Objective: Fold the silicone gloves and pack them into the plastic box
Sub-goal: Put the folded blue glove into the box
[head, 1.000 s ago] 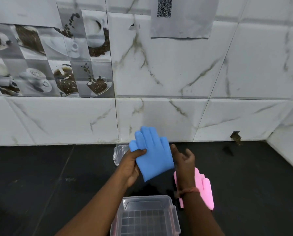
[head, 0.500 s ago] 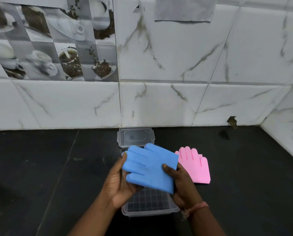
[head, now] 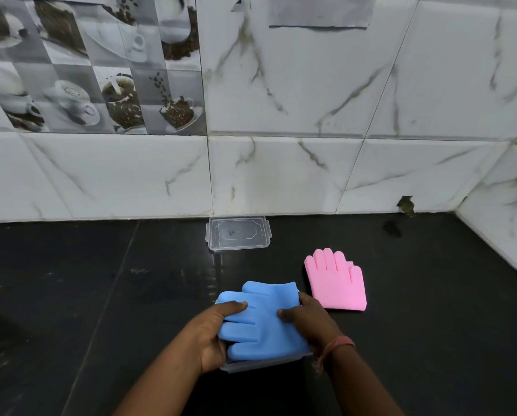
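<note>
A blue silicone glove (head: 263, 322), folded over, lies on top of the clear plastic box (head: 260, 364), which shows only as a strip of rim below it. My left hand (head: 212, 334) grips the glove's finger side, thumb on top. My right hand (head: 308, 322) holds its right edge, thumb on top and fingers behind it. A pink silicone glove (head: 336, 282) lies flat on the black counter to the right, fingers pointing at the wall.
The box's clear lid (head: 238, 233) lies flat by the tiled wall, behind the box. The black counter (head: 86, 295) stretches left and right; a side wall (head: 509, 241) closes the right end.
The blue glove has come down from in front of the wall, turned sideways and folded, onto the box. Both hands came down with it. The view has tilted down.
</note>
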Demonstrator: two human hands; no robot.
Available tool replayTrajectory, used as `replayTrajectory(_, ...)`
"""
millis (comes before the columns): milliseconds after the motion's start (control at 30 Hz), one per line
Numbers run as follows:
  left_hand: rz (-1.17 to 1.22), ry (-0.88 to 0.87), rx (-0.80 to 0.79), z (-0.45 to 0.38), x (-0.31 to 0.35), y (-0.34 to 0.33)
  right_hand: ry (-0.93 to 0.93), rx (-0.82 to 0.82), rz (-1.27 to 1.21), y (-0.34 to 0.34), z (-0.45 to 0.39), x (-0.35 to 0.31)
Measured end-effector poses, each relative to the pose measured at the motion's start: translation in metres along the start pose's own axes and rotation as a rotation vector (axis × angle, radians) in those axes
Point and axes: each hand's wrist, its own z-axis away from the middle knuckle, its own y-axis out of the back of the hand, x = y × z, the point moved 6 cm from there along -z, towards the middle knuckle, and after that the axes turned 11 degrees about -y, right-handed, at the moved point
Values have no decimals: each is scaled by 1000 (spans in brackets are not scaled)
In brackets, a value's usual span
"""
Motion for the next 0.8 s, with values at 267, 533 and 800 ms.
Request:
replayTrajectory(267,-7,-86,27,-1,5,7,59,92,44,-4,-2,0)
replayTrajectory(533,-156,-207,43,-25,61,10,119,173,-4,-9,-21,-28)
replayTrajectory(800,-1726,-320,308,-17,82,3,109,145,93,-18,-31,-33)
